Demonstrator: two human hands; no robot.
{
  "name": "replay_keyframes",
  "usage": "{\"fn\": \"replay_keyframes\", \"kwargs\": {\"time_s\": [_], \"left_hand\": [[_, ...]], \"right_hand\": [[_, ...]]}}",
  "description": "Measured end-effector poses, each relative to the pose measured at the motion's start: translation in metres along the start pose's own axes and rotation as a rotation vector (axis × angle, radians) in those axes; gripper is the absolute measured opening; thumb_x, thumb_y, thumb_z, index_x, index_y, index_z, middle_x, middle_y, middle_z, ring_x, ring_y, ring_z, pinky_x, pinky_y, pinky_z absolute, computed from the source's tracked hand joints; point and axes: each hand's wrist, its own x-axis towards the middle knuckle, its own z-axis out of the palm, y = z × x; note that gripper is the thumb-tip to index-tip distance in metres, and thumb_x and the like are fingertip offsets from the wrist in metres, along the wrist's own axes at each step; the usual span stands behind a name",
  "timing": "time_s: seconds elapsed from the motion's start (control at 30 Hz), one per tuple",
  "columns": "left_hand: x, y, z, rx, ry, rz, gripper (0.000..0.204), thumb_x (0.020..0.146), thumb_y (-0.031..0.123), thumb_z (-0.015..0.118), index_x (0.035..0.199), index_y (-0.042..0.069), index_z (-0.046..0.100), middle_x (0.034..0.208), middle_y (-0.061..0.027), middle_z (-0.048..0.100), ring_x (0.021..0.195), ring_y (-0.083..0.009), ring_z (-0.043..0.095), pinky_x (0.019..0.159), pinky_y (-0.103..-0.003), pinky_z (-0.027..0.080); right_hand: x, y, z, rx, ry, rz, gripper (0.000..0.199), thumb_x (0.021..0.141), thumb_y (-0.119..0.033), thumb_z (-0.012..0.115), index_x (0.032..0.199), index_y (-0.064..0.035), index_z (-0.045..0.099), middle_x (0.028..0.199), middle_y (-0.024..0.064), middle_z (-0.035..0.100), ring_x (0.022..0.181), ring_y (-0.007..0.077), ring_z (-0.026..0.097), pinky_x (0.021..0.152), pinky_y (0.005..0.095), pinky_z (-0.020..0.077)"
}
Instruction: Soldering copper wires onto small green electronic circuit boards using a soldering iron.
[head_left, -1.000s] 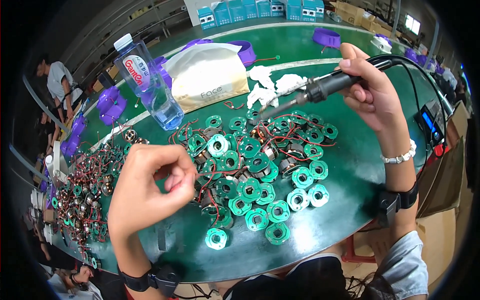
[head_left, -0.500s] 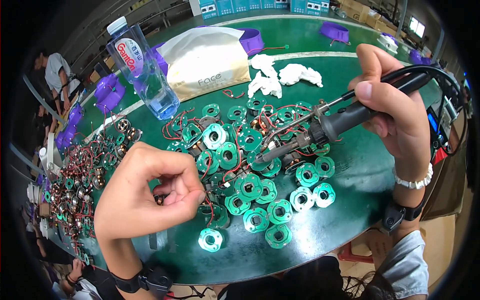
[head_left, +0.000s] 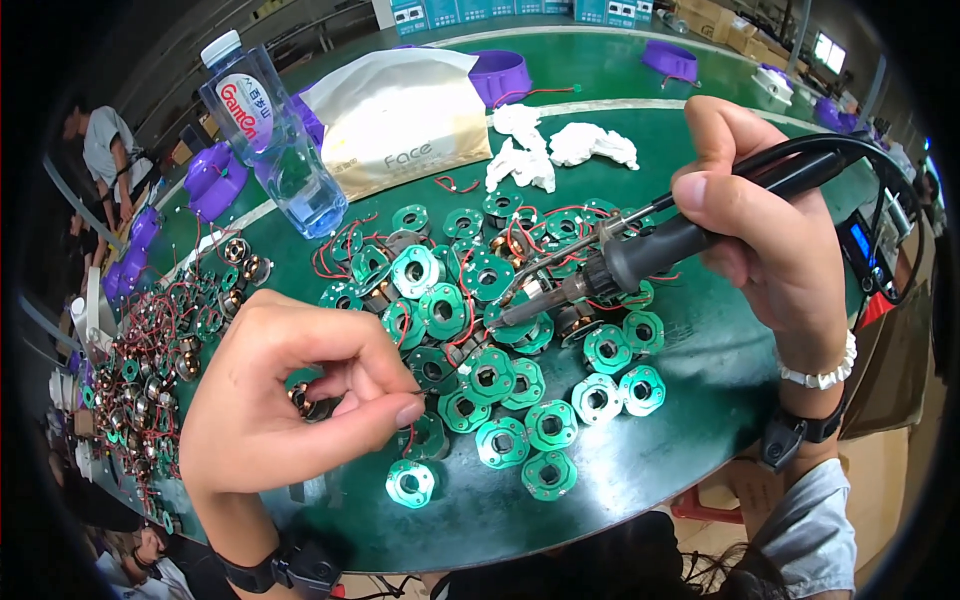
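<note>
In my right hand (head_left: 765, 225) is a black soldering iron (head_left: 650, 255) with a thin metal feed tube fixed along it. Its tip points down and left over a pile of round green circuit boards (head_left: 440, 310) with square-looking central holes. My left hand (head_left: 280, 390) is closed in a pinch left of the iron's tip, a short gap away. A thin wire (head_left: 421, 393) shows at its fingertips; most of it is hidden by the thumb and forefinger. Below the thumb stands a motor with a green board (head_left: 428, 438), and a single green board (head_left: 410, 484) lies nearer me.
A clear water bottle (head_left: 275, 140), a tissue pack (head_left: 390, 125) and crumpled white tissues (head_left: 590, 146) stand beyond the pile. More wired motors (head_left: 150, 370) heap at the left. Purple housings (head_left: 215, 180) line the green table. A controller with a blue display (head_left: 862, 245) sits at right.
My left fingertips have moved slightly right and the iron's tip slightly left, so the two are closer together. The whole view has shifted a little.
</note>
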Motion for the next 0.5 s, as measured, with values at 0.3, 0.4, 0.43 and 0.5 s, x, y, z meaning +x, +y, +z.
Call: {"fn": "replay_keyframes", "kwargs": {"time_s": [0.3,0.4,0.43,0.5], "left_hand": [[0.0,0.0001,0.0009,-0.021,-0.008,-0.008,0.005,0.067,-0.002,0.062,0.065,0.0,0.059,0.049,0.002,0.051,0.044,-0.0026,0.045,0.038,-0.018,0.024],[0.0004,0.002,0.0005,-0.018,-0.014,-0.008,0.005,0.068,-0.002,0.062,0.065,0.0,0.059,0.049,0.002,0.051,0.044,-0.0026,0.045,0.038,-0.018,0.024],[0.0003,0.0023,0.0003,-0.017,-0.014,-0.008,0.005,0.068,-0.002,0.062,0.065,0.0,0.059,0.049,0.002,0.051,0.044,-0.0026,0.045,0.038,-0.018,0.024],[0.0005,0.0025,0.0001,-0.015,-0.024,-0.009,0.005,0.068,-0.002,0.062,0.065,0.0,0.059,0.049,0.002,0.051,0.044,-0.0027,0.045,0.039,-0.018,0.024]], "right_hand": [[0.0014,0.0013,0.0015,-0.031,-0.023,0.007,0.024,0.072,-0.013,0.057,0.065,-0.012,0.035,0.051,-0.0059,0.035,0.038,0.0004,0.028,0.033,0.0159,0.0207],[0.0013,0.0006,0.0015,-0.029,-0.029,0.008,0.024,0.072,-0.014,0.057,0.064,-0.0121,0.034,0.051,-0.0057,0.035,0.038,0.0005,0.028,0.034,0.0157,0.0212],[0.0012,0.0009,0.0015,-0.022,-0.03,0.007,0.024,0.072,-0.013,0.057,0.064,-0.0121,0.034,0.051,-0.0057,0.035,0.038,0.0005,0.028,0.034,0.0156,0.0213],[0.0009,0.002,0.002,-0.022,-0.028,-0.001,0.024,0.072,-0.013,0.057,0.065,-0.0121,0.034,0.051,-0.0058,0.035,0.038,0.0004,0.028,0.034,0.0157,0.0212]]}}
